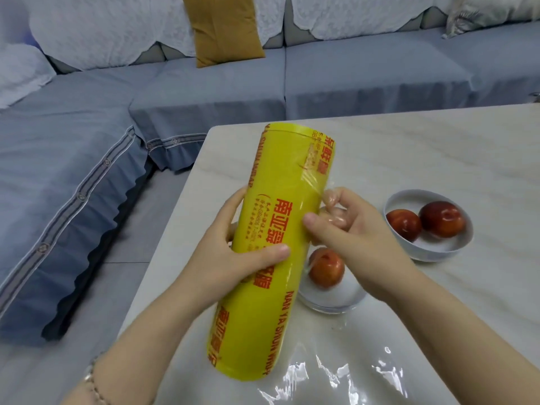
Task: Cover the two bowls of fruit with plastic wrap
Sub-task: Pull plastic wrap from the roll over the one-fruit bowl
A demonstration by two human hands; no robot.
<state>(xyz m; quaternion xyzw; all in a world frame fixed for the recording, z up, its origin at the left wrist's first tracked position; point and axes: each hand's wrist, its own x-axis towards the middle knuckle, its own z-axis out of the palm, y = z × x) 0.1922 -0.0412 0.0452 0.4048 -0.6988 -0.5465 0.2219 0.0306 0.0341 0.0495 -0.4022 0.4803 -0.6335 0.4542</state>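
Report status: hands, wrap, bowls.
Left grip holds wrap roll. Right grip pinches film edge. Far bowl uncovered; near bowl partly hidden behind roll. Loose film on table.

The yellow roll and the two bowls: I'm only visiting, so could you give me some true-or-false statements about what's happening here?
1. The left hand grips the yellow roll. True.
2. The right hand lies flat on the table. False: its fingers pinch the clear film at the roll's side.
3. The far bowl holds two red fruits. True.
4. The near bowl is empty. False: a red fruit shows in it, though the roll and hand hide part of the bowl.
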